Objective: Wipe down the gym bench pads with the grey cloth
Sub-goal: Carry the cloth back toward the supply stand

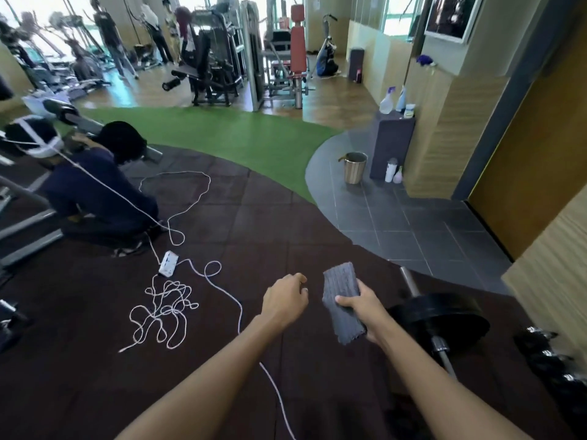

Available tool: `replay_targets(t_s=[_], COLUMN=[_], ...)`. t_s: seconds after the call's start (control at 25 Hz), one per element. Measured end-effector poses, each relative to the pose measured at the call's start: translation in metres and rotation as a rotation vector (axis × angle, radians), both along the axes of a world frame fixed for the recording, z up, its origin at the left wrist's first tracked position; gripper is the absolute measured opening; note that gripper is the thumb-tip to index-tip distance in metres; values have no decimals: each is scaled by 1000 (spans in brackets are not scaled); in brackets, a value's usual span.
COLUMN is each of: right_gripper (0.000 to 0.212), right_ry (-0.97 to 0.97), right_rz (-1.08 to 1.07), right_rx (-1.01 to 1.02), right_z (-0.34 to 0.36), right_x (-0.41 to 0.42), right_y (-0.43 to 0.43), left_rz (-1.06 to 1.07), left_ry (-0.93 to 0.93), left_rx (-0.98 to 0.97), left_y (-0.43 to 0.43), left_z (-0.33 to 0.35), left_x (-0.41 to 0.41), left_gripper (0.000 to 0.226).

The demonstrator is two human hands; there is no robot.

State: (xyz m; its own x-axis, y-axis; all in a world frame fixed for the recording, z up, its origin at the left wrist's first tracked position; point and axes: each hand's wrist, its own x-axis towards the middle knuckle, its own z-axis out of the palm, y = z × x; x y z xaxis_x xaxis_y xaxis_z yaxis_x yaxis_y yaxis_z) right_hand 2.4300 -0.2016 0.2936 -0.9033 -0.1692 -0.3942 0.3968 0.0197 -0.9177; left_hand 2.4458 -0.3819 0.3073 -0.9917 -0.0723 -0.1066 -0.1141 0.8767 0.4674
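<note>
I am holding the grey cloth (340, 289) in my right grip (365, 309), out in front of me above the dark rubber floor (254, 236). The cloth is folded into a thick ribbed strip and is standing nearly upright, leaning a little to the left. My thumb (344, 300) is pressing across its front about midway and my other fingers are wrapping round behind it. One end is sticking up above the grip, and the other is hanging out below it beside my wrist.

My left grip (284, 300) is hovering just beside the cloth on its left, apart from it. Its fingers are loosely curled and are carrying nothing.

A barbell (441, 315) with a black plate is lying on the floor just to the right of my right forearm. A white cable (165, 304) is lying tangled on the floor to my left, running from a power strip (168, 264). Beyond it, a person in dark blue (98, 192) is crouching. A black padded bench (190, 74) is standing far back past the green turf (241, 134), well apart from the cloth.
</note>
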Motion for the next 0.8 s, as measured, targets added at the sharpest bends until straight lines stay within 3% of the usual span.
replay_targets(t_s=[0.48,0.8], right_gripper=[43,40], right_ry=[31,58], right_rz=[-73,-51], right_rx=[4,17], right_z=[4,42], right_x=[-531,-865], right_y=[-32,-56], left_rz=[-4,22], left_ry=[27,41], left_rx=[-23,-12], left_y=[-32,-52], left_z=[14,48], left_x=[-534,-862], left_gripper=[33,32])
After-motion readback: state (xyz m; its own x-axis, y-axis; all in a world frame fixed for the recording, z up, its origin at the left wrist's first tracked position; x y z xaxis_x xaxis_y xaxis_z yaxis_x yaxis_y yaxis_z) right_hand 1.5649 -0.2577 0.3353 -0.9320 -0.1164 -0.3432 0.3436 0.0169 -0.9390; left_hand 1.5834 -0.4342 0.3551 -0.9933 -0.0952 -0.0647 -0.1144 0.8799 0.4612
